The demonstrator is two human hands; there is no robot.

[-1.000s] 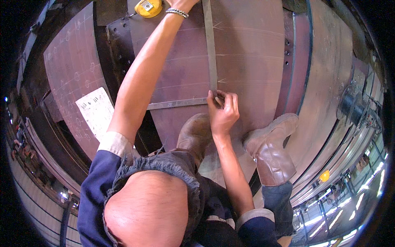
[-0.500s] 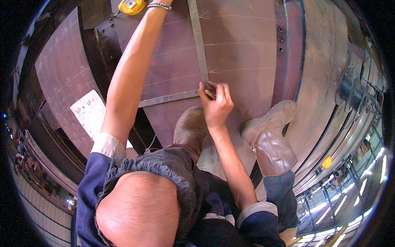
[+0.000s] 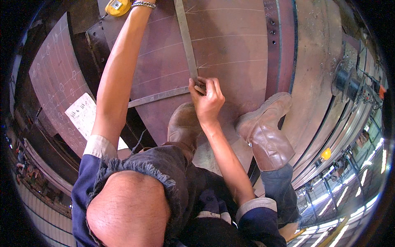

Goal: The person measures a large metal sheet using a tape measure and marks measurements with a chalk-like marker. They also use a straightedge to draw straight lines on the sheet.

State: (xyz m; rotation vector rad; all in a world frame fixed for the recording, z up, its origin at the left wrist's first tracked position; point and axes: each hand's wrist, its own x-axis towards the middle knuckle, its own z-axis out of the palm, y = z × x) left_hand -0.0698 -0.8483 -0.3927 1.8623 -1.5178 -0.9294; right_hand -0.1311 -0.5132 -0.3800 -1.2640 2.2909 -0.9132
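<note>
A flat L-shaped steel square (image 3: 187,41) lies on the brown steel plate (image 3: 230,49), one arm running away from me and the other to the left. My right hand (image 3: 209,100) is closed at the square's corner, pinching what appears to be a short pale stick (image 3: 200,89) between thumb and fingers. Its tip is hidden. Thin white lines with arrow-like marks cross the plate beside the long arm. My left forearm (image 3: 117,74) reaches along the square's left side; past the bracelet (image 3: 144,4) the hand leaves the upper edge, so its fingers are out of sight.
A yellow tape measure (image 3: 117,7) sits at the upper left. A printed white sheet (image 3: 82,114) rests on a marked curved plate (image 3: 59,70), with dark gaps between plates. My brown boots (image 3: 269,138) stand on the steel. Spool-like machinery (image 3: 347,82) is at the right.
The whole view has shifted slightly, so everything appears farther left and a little higher. My right hand stays at the square's corner, with its fingers still closed.
</note>
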